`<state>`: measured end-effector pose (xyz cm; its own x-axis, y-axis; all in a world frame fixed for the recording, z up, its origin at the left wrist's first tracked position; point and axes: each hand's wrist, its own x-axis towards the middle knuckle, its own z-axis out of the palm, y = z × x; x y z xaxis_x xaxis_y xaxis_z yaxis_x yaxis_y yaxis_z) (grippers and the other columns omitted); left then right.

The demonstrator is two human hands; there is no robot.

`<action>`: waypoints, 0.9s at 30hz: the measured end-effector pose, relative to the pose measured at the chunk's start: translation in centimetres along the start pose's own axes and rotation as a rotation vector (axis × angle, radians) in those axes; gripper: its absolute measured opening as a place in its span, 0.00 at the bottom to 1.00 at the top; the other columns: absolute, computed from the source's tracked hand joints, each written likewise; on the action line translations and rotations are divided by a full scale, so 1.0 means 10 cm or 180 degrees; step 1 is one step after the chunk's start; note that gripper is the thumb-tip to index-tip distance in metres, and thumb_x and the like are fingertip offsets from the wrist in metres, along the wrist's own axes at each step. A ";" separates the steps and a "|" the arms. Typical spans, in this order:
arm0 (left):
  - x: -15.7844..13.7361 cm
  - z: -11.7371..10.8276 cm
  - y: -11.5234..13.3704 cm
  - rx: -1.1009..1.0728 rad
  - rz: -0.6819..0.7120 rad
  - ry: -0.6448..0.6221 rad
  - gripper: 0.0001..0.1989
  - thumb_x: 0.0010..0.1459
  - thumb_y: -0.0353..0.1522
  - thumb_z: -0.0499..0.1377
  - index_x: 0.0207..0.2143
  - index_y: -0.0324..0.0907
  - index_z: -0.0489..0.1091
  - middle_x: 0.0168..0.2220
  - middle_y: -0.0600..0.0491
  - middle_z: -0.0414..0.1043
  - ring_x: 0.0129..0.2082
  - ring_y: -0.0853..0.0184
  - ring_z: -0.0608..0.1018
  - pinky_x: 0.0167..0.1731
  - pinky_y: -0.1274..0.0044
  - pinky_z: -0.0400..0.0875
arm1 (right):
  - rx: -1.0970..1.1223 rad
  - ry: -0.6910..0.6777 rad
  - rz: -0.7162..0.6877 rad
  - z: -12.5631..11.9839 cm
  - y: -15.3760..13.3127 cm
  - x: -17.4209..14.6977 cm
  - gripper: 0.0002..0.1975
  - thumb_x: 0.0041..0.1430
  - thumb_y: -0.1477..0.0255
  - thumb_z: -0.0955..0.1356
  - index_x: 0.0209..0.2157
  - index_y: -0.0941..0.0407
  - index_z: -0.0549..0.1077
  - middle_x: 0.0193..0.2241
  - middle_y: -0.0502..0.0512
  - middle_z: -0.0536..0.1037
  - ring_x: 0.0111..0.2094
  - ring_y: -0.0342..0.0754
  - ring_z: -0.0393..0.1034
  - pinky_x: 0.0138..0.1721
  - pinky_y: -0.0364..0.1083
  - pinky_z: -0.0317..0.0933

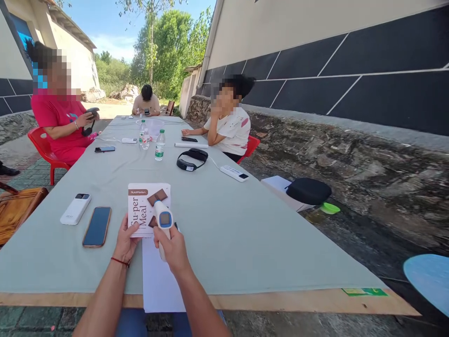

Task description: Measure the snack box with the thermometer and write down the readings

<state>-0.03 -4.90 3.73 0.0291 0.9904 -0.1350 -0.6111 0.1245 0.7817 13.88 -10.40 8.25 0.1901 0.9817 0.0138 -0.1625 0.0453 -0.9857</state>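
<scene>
My left hand (126,238) grips the lower left corner of a white box (139,203) printed "NutriMotion Su-per Meal" with chocolate pieces, held upright facing me. In my right hand (172,245) is a white infrared thermometer (163,214) with a blue-rimmed grey screen. Its head points at the front of the box and covers part of the picture; whether the two touch I cannot tell. My right fingers wrap the thermometer's handle. Below both hands, white paper (159,290) lies over the table's near edge. A brown-cased phone (97,227) and a white power bank (76,209) lie to the left.
On the cloth-covered table (266,252) stand water bottles (159,146) and a clear basin (154,128). A black headset (191,159) is cabled to another power bank (234,173). Several people sit around the far part. A black case (308,191) lies beyond the right edge.
</scene>
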 end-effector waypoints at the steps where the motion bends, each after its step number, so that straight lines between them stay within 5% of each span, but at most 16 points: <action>1: 0.00 0.00 0.00 -0.0009 -0.0012 -0.0010 0.36 0.40 0.33 0.76 0.53 0.43 0.69 0.45 0.48 0.79 0.37 0.63 0.81 0.33 0.74 0.78 | -0.0013 0.0017 0.0014 0.00 -0.02 0.01 0.17 0.51 0.56 0.70 0.30 0.56 0.72 0.15 0.45 0.68 0.19 0.43 0.60 0.24 0.44 0.57; 27: 0.00 0.03 -0.05 0.0099 -0.0150 -0.0153 0.37 0.39 0.34 0.76 0.54 0.43 0.69 0.48 0.47 0.78 0.38 0.61 0.81 0.32 0.74 0.77 | -0.0262 0.0263 -0.0045 0.00 0.03 0.06 0.17 0.51 0.55 0.71 0.25 0.54 0.70 0.14 0.46 0.69 0.19 0.45 0.63 0.23 0.44 0.58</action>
<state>0.51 -4.96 3.51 0.0958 0.9850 -0.1433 -0.5833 0.1722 0.7938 13.95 -9.75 7.98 0.2715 0.9623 0.0173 -0.0798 0.0404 -0.9960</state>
